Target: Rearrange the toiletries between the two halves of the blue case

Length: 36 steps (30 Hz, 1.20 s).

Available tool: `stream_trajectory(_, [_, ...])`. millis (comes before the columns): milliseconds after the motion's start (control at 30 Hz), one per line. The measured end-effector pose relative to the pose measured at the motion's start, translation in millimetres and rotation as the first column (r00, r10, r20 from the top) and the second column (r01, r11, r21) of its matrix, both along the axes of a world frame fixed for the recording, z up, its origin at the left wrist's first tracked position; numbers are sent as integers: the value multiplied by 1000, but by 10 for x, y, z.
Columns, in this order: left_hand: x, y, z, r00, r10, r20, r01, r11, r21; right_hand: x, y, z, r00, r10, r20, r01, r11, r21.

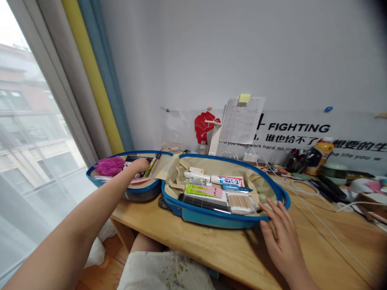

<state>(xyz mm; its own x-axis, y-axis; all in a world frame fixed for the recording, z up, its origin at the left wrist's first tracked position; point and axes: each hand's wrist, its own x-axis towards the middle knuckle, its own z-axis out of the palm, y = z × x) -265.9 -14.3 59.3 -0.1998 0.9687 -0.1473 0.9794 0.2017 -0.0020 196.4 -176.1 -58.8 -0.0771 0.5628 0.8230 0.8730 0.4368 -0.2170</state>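
Observation:
A small blue-rimmed suitcase (pixel 211 217) lies unfolded on the desk, both halves facing up. My left hand (pixel 140 164) reaches into its left half, fingers curled down among the items; what they grip is hidden. Beside that hand are a purple mesh bath puff (pixel 110 166) and a slim green-and-black package (pixel 152 166). My right hand (pixel 281 229) is open, fingers spread over the rim at the right end. The right half holds a toothpaste tube (pixel 227 180), a white tube (pixel 197 176), a green-and-pink packet (pixel 203 191), a blue tube (pixel 234 187) and a pack of cotton swabs (pixel 241 202).
White cables (pixel 305 188) run over the wooden desk (pixel 317 241) at the right. An orange-yellow bottle (pixel 320 156), pens (pixel 294 160) and a green-lidded jar (pixel 334 172) stand near the wall. A curtained window (pixel 36 161) is at the left.

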Motion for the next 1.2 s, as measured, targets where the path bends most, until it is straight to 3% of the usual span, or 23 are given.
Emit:
stream_trajectory(233, [-171, 153, -278, 997, 71, -24, -73, 991, -116, 22, -6, 11, 999, -7, 36, 7, 1000, -1])
stream_trajectory(400, [-222, 203, -377, 996, 78, -44, -83, 989, -125, 27, -4, 1, 1000, -3, 31, 3, 1000, -9])
stream_trajectory(633, [-136, 115, -352, 998, 61, -35, -63, 995, -80, -2, 3, -1, 1000, -4, 6, 4, 1000, 8])
stream_trajectory(767, [16, 17, -194, 1000, 14, -2, -14, 1000, 20, 6, 7, -6, 1000, -13, 11, 12, 1000, 10])
stream_trajectory(900, [290, -114, 102, 992, -123, 18, 117, 973, 199, 22, 10, -16, 1000, -10, 21, 10, 1000, -2])
stream_trajectory(1000, [637, -259, 276, 952, -306, 2, 291, 909, 297, 23, 11, -16, 1000, -12, 9, 12, 1000, -6])
stream_trajectory(1100, [1052, -444, 292, 865, -502, -25, 487, 823, 292, 19, 11, -13, 1000, -3, -1, 3, 1000, -13])
stream_trajectory(1200, [1399, -605, 172, 769, -638, -43, 632, 748, 204, 15, 11, -14, 1000, 5, -8, -5, 1000, -9])
